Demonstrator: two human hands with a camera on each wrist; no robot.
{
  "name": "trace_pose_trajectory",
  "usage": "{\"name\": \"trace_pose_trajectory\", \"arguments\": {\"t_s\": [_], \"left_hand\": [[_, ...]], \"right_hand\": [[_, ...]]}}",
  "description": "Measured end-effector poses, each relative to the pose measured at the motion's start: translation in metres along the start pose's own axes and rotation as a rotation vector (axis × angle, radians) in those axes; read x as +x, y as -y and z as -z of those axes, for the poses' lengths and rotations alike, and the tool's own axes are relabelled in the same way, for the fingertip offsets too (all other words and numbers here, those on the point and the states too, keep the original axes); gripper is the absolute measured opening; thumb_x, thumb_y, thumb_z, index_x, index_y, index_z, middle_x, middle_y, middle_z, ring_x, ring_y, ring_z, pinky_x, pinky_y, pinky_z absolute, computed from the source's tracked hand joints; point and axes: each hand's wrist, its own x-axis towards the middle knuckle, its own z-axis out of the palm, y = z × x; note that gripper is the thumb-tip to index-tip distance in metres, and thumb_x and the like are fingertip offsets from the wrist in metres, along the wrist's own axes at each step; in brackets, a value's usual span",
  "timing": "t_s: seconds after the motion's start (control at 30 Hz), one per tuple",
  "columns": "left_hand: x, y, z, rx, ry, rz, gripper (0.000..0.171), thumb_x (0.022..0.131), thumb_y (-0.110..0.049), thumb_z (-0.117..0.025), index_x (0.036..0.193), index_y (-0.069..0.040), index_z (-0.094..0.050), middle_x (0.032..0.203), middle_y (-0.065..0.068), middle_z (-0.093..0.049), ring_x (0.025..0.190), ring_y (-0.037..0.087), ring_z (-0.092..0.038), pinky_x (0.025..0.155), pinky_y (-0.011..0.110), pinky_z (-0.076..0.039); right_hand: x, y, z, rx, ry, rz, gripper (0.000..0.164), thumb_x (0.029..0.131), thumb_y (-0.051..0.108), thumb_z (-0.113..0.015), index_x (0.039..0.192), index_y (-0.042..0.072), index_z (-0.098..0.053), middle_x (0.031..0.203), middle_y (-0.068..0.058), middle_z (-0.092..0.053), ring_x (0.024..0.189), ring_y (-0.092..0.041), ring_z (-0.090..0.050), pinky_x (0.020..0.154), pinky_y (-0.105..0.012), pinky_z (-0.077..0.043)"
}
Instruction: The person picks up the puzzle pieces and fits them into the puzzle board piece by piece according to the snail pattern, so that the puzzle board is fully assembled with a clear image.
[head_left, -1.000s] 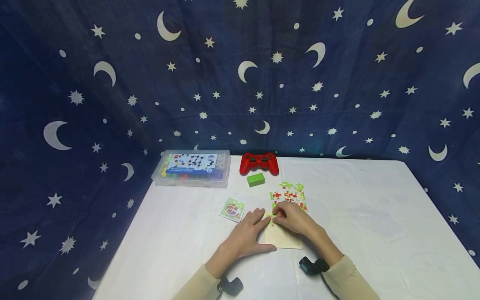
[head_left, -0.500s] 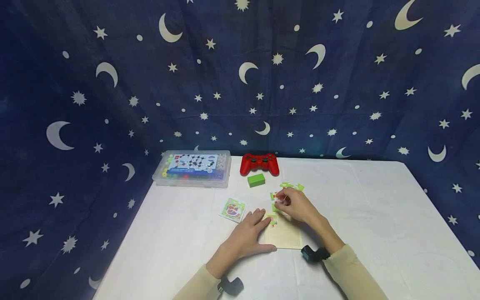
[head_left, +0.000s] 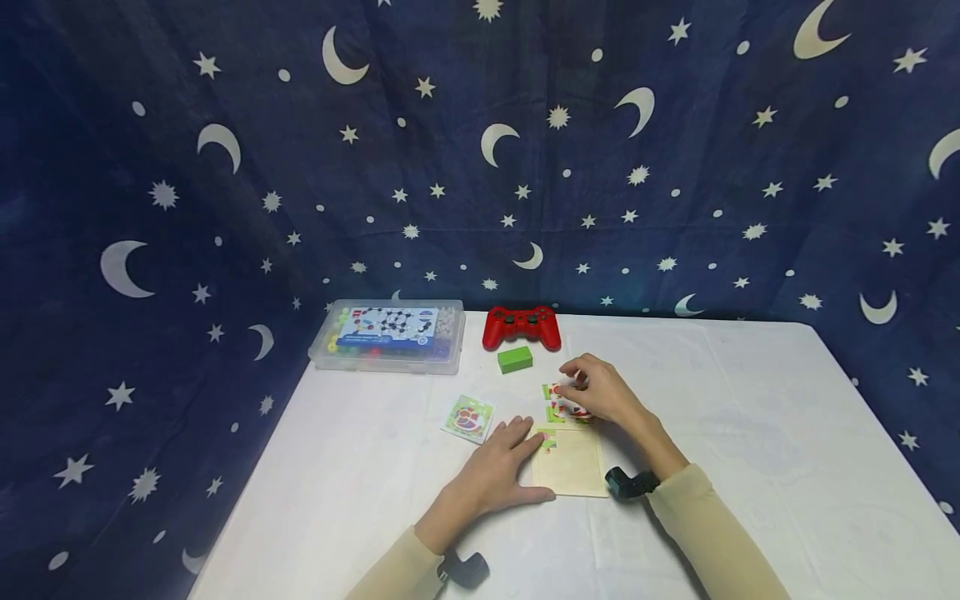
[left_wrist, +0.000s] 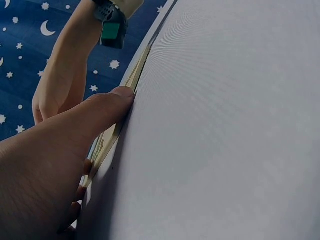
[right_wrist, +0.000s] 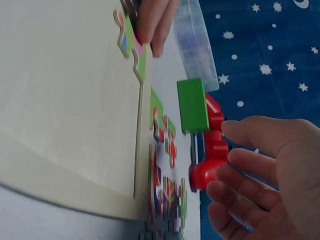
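A pale wooden puzzle board (head_left: 572, 468) lies before me, with green puzzle pieces (right_wrist: 135, 47) fitted in its far left corner. My left hand (head_left: 489, 473) rests along the board's left side, fingers spread; one fingertip touches the corner pieces. In the left wrist view its thumb (left_wrist: 112, 102) presses the near edge. Beyond the board, loose red, white and green puzzle pieces (head_left: 553, 402) lie on the cloth, some hidden under my right hand (head_left: 606, 393). That hand hovers over them, thumb and fingers apart; the right wrist view shows nothing between its fingers (right_wrist: 252, 187).
A square picture card (head_left: 468, 418) lies left of the board. Farther back are a green block (head_left: 515, 360), a red game controller (head_left: 521, 327) and a clear plastic case (head_left: 386, 337) of small parts. A dark star-patterned cloth (head_left: 450, 167) hangs behind the white table (head_left: 735, 433).
My right hand has left the corner of the board and moved away from me, over the farther loose pieces. The left hand stays on the board.
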Motion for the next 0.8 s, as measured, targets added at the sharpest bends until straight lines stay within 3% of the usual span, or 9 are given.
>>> {"name": "trace_pose_trajectory", "arguments": {"t_s": [0.4, 0.8], "left_hand": [[0.0, 0.0, 0.0, 0.001, 0.003, 0.004, 0.087, 0.082, -0.074, -0.062, 0.146, -0.016, -0.053, 0.153, 0.011, -0.049, 0.144, 0.028, -0.046, 0.12, 0.043, -0.039], [-0.001, 0.0, -0.001, -0.004, 0.006, 0.017, 0.086, 0.082, -0.074, -0.063, 0.146, -0.016, -0.054, 0.153, 0.011, -0.049, 0.144, 0.027, -0.045, 0.121, 0.042, -0.037]], "right_hand": [[0.02, -0.022, 0.006, -0.042, 0.043, -0.063, 0.039, 0.088, 0.022, -0.074, 0.121, 0.004, -0.068, 0.114, -0.012, -0.066, 0.092, -0.021, -0.062, 0.079, -0.035, -0.055], [0.032, -0.04, 0.006, -0.079, 0.105, -0.114, 0.041, 0.09, 0.017, -0.07, 0.127, 0.0, -0.064, 0.121, -0.018, -0.062, 0.104, -0.029, -0.059, 0.098, -0.05, -0.053]]}}
